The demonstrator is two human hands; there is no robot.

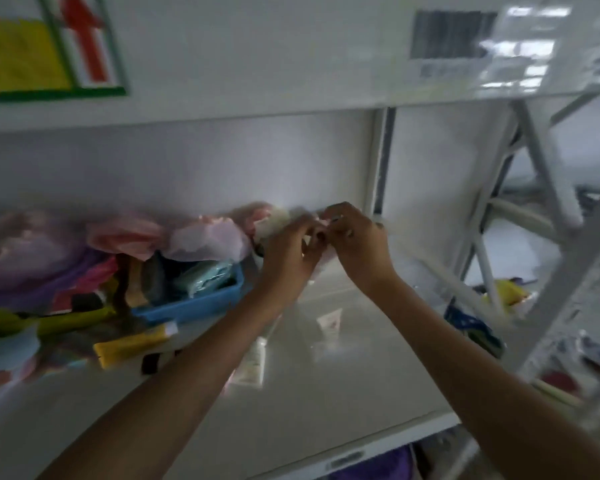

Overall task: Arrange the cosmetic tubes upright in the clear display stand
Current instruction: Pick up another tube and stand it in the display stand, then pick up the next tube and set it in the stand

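Observation:
The view is blurred by motion. My left hand (288, 251) and my right hand (354, 237) meet at the back of the white shelf (326, 393), fingers pinched together on a small pale pink item (321, 261), too blurred to identify. A faint clear plastic edge (265, 327) shows under my left wrist; I cannot make out the stand's shape. A white tube (253, 360) sits just below my left forearm and a small white tube (329, 320) lies on the shelf between my arms. A yellow tube (136, 344) lies flat at the left.
A blue tray (194, 303) with packets stands left of my hands, with pink plastic bags (205, 237) behind it and a purple bag (32, 258) at the far left. A white shelf post (378, 161) rises right of my hands; metal rack braces (541, 161) stand beyond it.

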